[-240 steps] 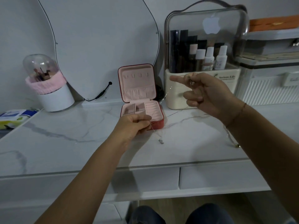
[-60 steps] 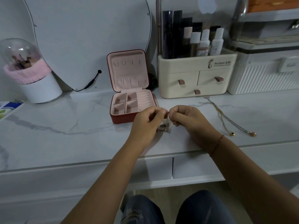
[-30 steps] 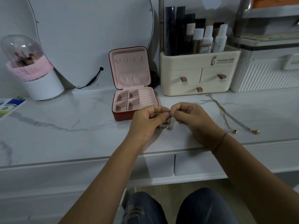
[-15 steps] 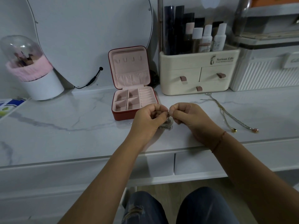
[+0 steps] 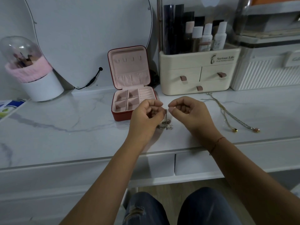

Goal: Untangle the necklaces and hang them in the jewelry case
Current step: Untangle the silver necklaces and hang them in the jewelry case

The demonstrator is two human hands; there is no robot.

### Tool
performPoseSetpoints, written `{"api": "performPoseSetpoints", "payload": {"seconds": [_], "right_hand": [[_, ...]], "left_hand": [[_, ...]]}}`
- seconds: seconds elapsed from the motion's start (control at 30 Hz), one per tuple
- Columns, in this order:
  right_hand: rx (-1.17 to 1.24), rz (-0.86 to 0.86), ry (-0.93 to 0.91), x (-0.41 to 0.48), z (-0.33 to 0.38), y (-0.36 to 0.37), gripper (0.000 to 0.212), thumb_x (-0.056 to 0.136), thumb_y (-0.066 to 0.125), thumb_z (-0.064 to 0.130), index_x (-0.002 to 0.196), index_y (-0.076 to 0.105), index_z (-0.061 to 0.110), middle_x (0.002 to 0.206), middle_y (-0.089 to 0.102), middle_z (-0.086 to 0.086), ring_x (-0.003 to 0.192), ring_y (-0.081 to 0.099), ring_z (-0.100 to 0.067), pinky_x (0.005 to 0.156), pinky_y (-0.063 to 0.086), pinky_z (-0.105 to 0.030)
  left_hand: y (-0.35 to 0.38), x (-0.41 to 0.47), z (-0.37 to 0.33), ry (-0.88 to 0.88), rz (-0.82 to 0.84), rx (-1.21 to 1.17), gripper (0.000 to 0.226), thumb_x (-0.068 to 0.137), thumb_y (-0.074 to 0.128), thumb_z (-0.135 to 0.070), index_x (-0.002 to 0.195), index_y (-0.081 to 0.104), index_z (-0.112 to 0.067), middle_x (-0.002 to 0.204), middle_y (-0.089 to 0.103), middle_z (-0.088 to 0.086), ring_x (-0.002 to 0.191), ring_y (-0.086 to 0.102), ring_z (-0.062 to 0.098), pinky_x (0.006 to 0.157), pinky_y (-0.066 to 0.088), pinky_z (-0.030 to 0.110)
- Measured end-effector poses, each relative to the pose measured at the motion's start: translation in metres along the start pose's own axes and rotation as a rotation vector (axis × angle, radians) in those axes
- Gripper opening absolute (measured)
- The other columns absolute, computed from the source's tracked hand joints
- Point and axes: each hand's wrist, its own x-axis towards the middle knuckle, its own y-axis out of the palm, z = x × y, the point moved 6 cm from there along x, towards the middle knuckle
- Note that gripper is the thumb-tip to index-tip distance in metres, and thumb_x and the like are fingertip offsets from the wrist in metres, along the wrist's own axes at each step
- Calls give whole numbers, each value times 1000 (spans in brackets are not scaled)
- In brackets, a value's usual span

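Pink-lined and red-shelled, the jewelry case [image 5: 129,88] stands open just left of the frame's centre. The small hooks [image 5: 128,60] in its raised lid are bare, so nothing is hung yet. Just right of it the left hand [image 5: 146,114] keeps a narrow grip, thumb and forefinger pinching a thin chain that drops to the tangled necklace [image 5: 165,125] bunched on the tabletop [image 5: 65,127]. Half a second ago the two hands met fingertip to fingertip; now the right hand [image 5: 188,112] has drawn a little apart, fingers curled and thumb near forefinger. Whether its grip holds a strand I cannot tell, as the chain is too fine to see there. That small gap suggests a strand being teased out of the knot, so the untangling looks unfinished. Further right, two loose necklaces [image 5: 232,114] lie stretched out, their pendants toward the near edge, waiting to be hung. The surface is white marble-patterned with grey veins. Along the back, from the left, stand a domed brush holder [image 5: 32,73] with a pink band, a pale curved mirror [image 5: 90,38], a cream cosmetics organiser [image 5: 198,73] with bottles, and a ribbed white box [image 5: 267,73].
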Motion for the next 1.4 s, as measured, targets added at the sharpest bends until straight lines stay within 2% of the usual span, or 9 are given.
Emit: {"api": "performPoseSetpoints", "payload": {"seconds": [0.27,0.5,0.67,0.87,0.97,1.1,1.17,1.33,1.4], "right_hand": [[-306,-27,-140,0,6,3,10,80,73,12,80,70,22,78,59,-3,68,53,-15,62,41,-13],[-344,-17,-167,-1,8,5,12,77,72,11,76,66,20,75,57,0,65,52,-15,63,45,-26],[-312,-75,-157,0,5,-2,6,78,72,11,77,68,16,75,60,-2,66,54,-16,62,46,-25],[-311,-58,-173,-1,7,-1,5,79,72,12,79,70,16,73,60,2,67,53,-12,61,44,-17],[-323,-46,-191,-2,9,0,7,79,72,11,78,69,17,73,60,4,68,52,-12,61,43,-16],[-348,-52,-234,-4,13,1,8,76,71,10,75,67,17,72,59,3,66,52,-13,60,44,-19],[-340,-71,-237,-4,13,0,8,75,69,9,74,66,16,71,59,3,66,52,-13,60,43,-19],[-267,-50,-116,0,5,1,10,80,70,9,79,66,19,75,60,4,69,52,-7,63,43,-11],[-255,-55,-104,0,4,1,10,82,70,12,81,66,21,77,60,6,70,52,-6,64,43,-11]], "left_hand": [[1,-2,-8,110,-26,112,23,82,68,0,90,62,-21,78,65,-3,74,60,4,70,48,15],[3,-5,-13,189,-11,233,24,83,68,-2,93,61,-22,85,66,-4,84,63,9,78,52,19],[3,-5,-12,143,-2,231,17,88,65,-9,101,69,-19,91,69,-7,86,63,3,79,51,16],[3,-5,-16,163,-32,265,10,85,69,-10,92,73,-16,84,70,-13,78,64,-4,71,45,7],[4,-7,-17,196,-70,325,8,84,69,-9,87,72,-15,81,69,-11,75,63,-1,71,49,13],[6,-7,-16,249,-89,444,4,81,68,-10,84,69,-13,79,66,-5,77,61,10,73,53,32],[7,-7,-15,237,-73,472,3,81,67,-9,83,68,-12,79,65,-5,77,60,12,72,52,34],[3,-5,-10,115,-31,305,8,88,64,-8,87,67,-15,79,66,-9,72,59,-1,66,46,11],[2,-4,-9,94,-34,267,9,89,64,-9,90,68,-16,80,66,-11,72,59,-4,65,44,8]]}}
